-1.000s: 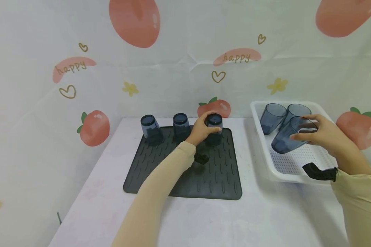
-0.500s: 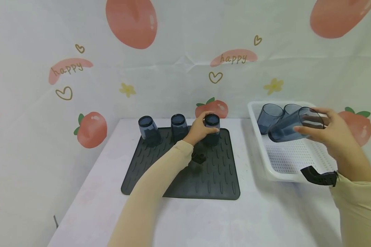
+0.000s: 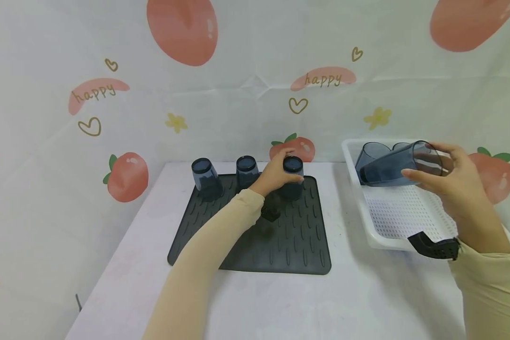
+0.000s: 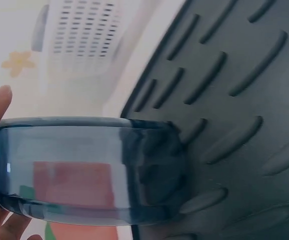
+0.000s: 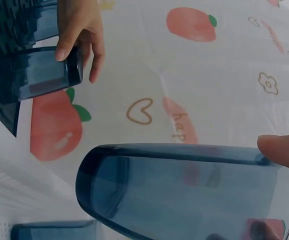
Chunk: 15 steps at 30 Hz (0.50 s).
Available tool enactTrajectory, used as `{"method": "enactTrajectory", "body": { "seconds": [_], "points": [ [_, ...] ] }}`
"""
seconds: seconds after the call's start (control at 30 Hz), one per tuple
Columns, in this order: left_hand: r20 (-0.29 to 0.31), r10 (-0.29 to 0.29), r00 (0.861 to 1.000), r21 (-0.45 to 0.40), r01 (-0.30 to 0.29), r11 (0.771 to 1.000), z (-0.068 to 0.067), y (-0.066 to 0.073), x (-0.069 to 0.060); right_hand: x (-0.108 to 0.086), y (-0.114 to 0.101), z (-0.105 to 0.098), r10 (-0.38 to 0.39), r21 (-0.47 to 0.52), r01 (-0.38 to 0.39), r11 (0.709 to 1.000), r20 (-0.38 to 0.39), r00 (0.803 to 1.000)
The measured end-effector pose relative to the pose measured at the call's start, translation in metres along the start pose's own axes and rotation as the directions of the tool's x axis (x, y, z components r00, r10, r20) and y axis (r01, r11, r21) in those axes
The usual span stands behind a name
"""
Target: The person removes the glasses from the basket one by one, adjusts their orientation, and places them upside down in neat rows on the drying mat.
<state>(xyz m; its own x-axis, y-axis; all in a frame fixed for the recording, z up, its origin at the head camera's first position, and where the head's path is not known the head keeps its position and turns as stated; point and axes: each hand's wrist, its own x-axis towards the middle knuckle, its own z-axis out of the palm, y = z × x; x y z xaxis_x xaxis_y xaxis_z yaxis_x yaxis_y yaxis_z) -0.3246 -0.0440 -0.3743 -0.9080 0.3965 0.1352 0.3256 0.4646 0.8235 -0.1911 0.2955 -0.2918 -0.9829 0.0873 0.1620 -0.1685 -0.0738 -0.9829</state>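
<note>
1. the left hand [image 3: 274, 174], right of centre in the head view, spans the upturned base of the right mat glass [image 3: 293, 165], thumb on the near side and fingers on the far side.
2. that blue glass stands mouth down near the top right corner of the dark ridged mat [image 3: 297, 236].
3. to its left, along the mat's top edge, stand the middle mat glass [image 3: 246, 171] and the left mat glass [image 3: 205, 178], also mouth down.
4. the right hand [image 3: 463, 182], at the right of the frame, grips the tilted glass [image 3: 391, 165] near its rim; the base points left and a little down, the mouth right.
5. the tilted glass is over the upper part of the white basket [image 3: 365, 215].
6. behind it, at the basket's upper left, sit the left basket glass [image 3: 370, 152] and the right basket glass [image 3: 400, 146], the latter mostly hidden.
7. mat and basket rest on a white table [image 3: 280, 302]; a pale cloth [image 3: 233, 123] with peach prints fills the upper frame.
</note>
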Motion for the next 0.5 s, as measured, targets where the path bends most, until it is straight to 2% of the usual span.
{"method": "enactTrajectory", "body": {
  "seconds": [0.13,0.27,0.5],
  "points": [
    [-0.011,-0.013,1.000,0.018,0.013,1.000,-0.006,0.002,-0.001,0.000,0.004,0.003,-0.025,0.017,0.024,1.000,0.024,0.999],
    [-0.036,-0.001,0.999,0.022,0.002,1.000,-0.013,0.005,-0.003,0.001,0.008,0.011,-0.074,0.042,0.072,0.996,0.043,0.996],
    [-0.076,-0.007,0.997,0.010,0.008,1.000,-0.024,0.012,-0.013,0.000,0.011,0.024,-0.157,0.036,0.155,0.987,0.072,0.985]
  ]
}}
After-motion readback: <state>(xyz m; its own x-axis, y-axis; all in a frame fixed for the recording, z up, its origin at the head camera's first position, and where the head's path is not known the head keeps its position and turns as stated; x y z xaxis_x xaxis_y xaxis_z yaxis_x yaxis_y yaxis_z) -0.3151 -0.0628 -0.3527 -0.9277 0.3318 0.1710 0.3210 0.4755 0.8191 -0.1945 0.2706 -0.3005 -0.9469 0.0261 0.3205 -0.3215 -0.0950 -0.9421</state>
